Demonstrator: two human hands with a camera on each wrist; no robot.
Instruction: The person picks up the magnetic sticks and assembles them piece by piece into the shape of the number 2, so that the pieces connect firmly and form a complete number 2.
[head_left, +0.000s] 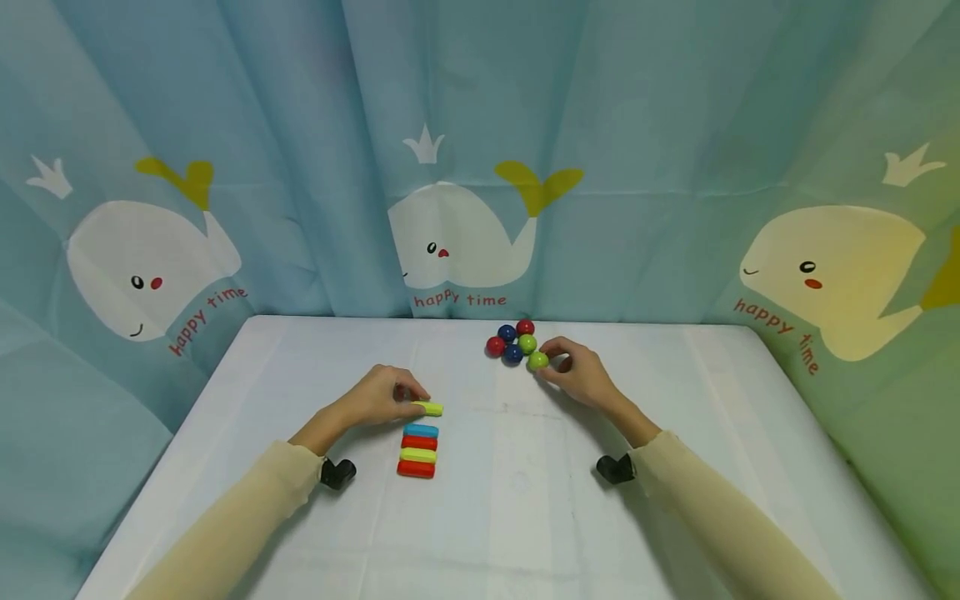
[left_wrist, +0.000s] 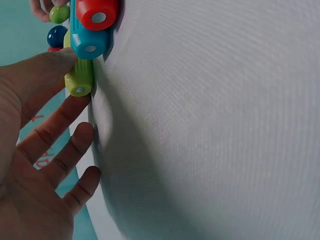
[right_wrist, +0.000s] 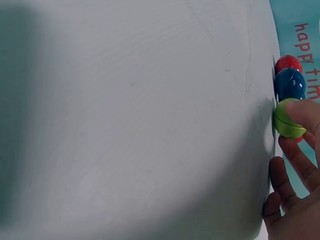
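On the counter [head_left: 510, 508], a yellow rod [head_left: 432, 409] got pinched by the left hand [head_left: 381, 396], a green ball [head_left: 537, 361] by the right hand [head_left: 583, 381].

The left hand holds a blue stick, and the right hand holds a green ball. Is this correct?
Not fully: the left hand holds a yellow stick, not a blue one, as the head view shows. The right hand does hold a green ball.
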